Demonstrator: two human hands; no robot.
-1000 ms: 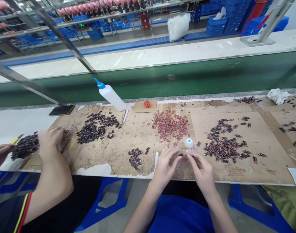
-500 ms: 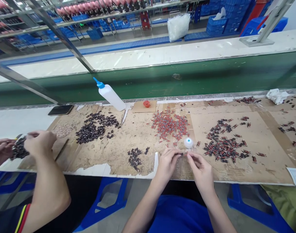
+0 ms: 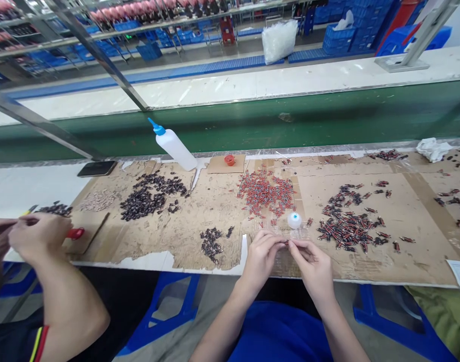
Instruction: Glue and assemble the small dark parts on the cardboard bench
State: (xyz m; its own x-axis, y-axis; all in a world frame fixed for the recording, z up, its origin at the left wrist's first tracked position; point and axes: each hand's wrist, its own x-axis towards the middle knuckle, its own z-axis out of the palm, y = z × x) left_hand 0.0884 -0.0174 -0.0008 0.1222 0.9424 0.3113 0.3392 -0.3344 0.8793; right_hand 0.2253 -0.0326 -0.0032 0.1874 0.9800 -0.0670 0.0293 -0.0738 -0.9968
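My left hand point(image 3: 264, 252) and my right hand point(image 3: 311, 257) meet at the fingertips above the cardboard near the front edge. Closed fingers of the left pinch a small dark part, mostly hidden now. The right thumb and finger pinch a small red part, of which little shows. Just beyond them stands a small round white bottle point(image 3: 294, 221) with a blue tip. Behind it spreads a pile of small red-and-grey parts point(image 3: 265, 192). To the right lie red parts with dark ends point(image 3: 346, 229); to the left is a small heap of dark parts point(image 3: 210, 245).
A white squeeze bottle point(image 3: 176, 150) leans at the back, near a red cap point(image 3: 229, 160). Farther left are a larger dark pile point(image 3: 143, 201), beige pieces point(image 3: 98, 200) and a phone point(image 3: 96, 168). A co-worker's hands point(image 3: 39, 234) work at the left edge.
My fingertips have come together, closing the gap between the dark part and the red part. The co-worker's hands have shifted left and nearer, and a red object now shows beside them.
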